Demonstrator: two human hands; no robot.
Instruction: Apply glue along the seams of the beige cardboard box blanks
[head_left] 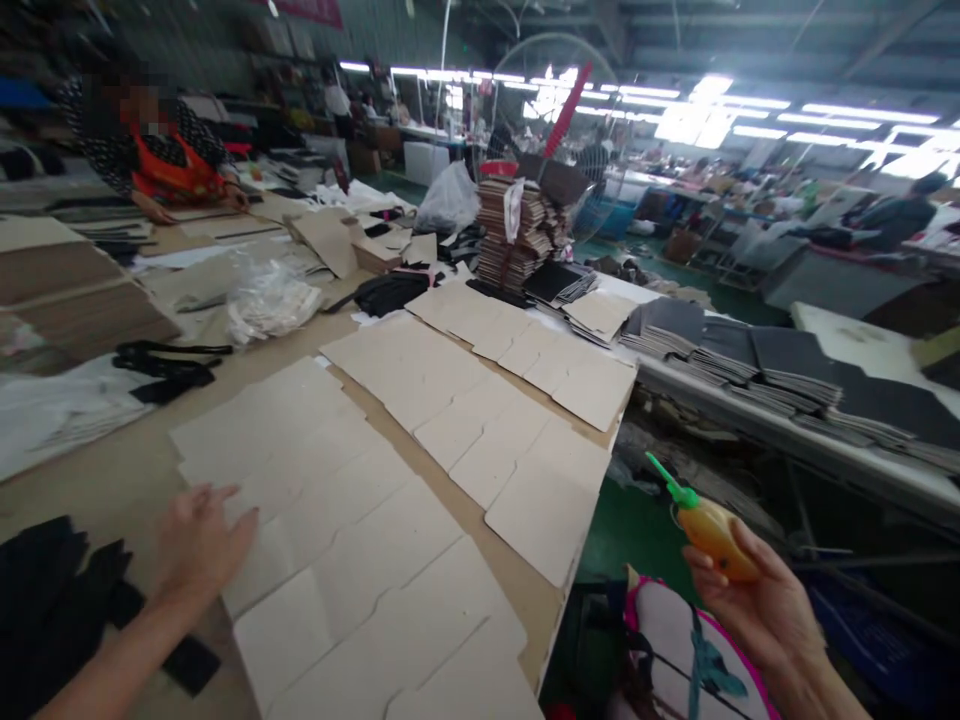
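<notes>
My right hand is wrapped round a yellow-orange squeeze bottle with a long green nozzle, held past the table's right edge with the tip pointing up and left. My left hand hovers over or rests on the left border of the nearest beige cardboard sheets; its fingers are spread and slightly blurred, with nothing in them. Those sheets overlap in a staggered row. Two similar rows run alongside, farther off. Dark fabric strips lie left of my left forearm.
A tied stack of brown pieces stands beyond the rows, before a large fan. Dark grey panels lie on a bench at the right. A plastic bag sits at the left. Across the table is a person in an orange apron.
</notes>
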